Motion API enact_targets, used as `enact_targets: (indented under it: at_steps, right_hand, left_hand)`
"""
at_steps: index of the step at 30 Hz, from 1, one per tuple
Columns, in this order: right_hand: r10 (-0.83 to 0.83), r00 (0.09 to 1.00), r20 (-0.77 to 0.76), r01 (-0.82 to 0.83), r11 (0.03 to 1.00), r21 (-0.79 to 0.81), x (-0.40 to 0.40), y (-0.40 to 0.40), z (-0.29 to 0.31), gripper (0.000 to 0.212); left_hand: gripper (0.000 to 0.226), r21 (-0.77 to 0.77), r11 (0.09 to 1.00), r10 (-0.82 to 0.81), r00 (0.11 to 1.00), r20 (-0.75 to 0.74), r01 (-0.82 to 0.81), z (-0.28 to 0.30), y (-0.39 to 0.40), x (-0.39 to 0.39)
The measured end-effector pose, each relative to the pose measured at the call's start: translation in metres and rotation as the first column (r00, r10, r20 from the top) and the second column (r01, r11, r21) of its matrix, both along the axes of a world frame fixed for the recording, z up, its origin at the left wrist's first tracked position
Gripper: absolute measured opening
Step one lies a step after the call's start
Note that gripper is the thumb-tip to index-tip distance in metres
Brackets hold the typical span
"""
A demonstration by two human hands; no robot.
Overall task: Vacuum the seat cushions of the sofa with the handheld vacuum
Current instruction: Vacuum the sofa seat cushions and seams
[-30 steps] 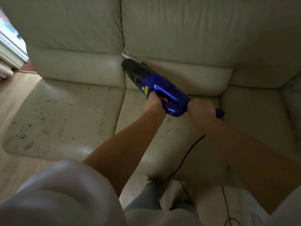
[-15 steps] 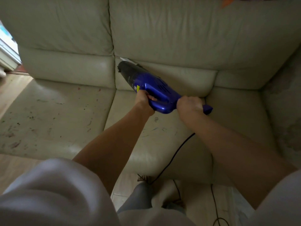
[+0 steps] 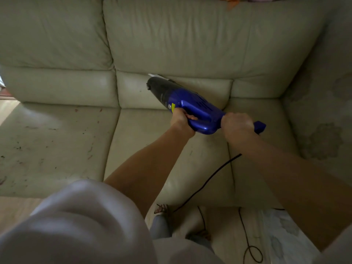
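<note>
- We hold the handheld vacuum (image 3: pixel 190 105) in both hands. Our left hand (image 3: pixel 182 119) is curled round the front of the blue handle loop, fingers threaded through it; our right hand (image 3: pixel 237 125) is clenched round the rear grip, whose blue end sticks out at 3 o'clock of the fist.
- The vacuum lies tilted, its dark dust cup pointing toward 10 o'clock. A pale nozzle tip (image 3: pixel 153 75) sits at the crease between the lower back pad and the upper back cushion of the sofa (image 3: pixel 190 35); whether it touches, we cannot tell.
- The vacuum body is above the middle seat cushion (image 3: pixel 144 141), near its rear edge.
- The left seat cushion (image 3: pixel 53 145), at 9 o'clock, carries dark specks and reddish smears.
- A black cord (image 3: pixel 207 181) runs from below our right wrist toward 7 o'clock, off the front edge of the seat, and ends in a loop on the floor (image 3: pixel 228 235) at 5 o'clock.
- A sandalled foot (image 3: pixel 162 208) stands at 6 o'clock, at the sofa front.
</note>
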State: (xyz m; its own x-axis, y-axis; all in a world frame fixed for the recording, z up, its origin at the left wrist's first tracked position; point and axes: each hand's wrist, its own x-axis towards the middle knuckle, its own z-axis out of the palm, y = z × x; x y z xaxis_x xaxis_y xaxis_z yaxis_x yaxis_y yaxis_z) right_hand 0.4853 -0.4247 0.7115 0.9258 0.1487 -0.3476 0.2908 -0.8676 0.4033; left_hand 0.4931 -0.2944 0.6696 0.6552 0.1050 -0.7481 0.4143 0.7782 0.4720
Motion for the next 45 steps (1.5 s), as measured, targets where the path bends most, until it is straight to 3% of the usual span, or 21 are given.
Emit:
enact_targets:
  at_steps: [17,35,45]
  right_hand:
    - [-0.24,0.97,-0.034,0.24,0.971,0.005,-0.047,-0.101,0.005,0.023]
    - [-0.291,0.951,0.106,0.299,0.952,-0.066,-0.074,-0.166,0.001,0.022]
    - [-0.348,0.934,0.086,0.354,0.932,-0.073,-0.081,-0.201,0.004,0.021]
  left_hand:
    - [0.019,-0.086,0.976,-0.202,0.979,-0.004,0.201,0.002,-0.104,-0.022]
    - [0.016,-0.129,0.944,-0.304,0.952,0.022,0.304,-0.004,-0.175,-0.032]
    - [0.016,-0.154,0.925,-0.341,0.938,0.07,0.347,-0.005,-0.215,-0.032]
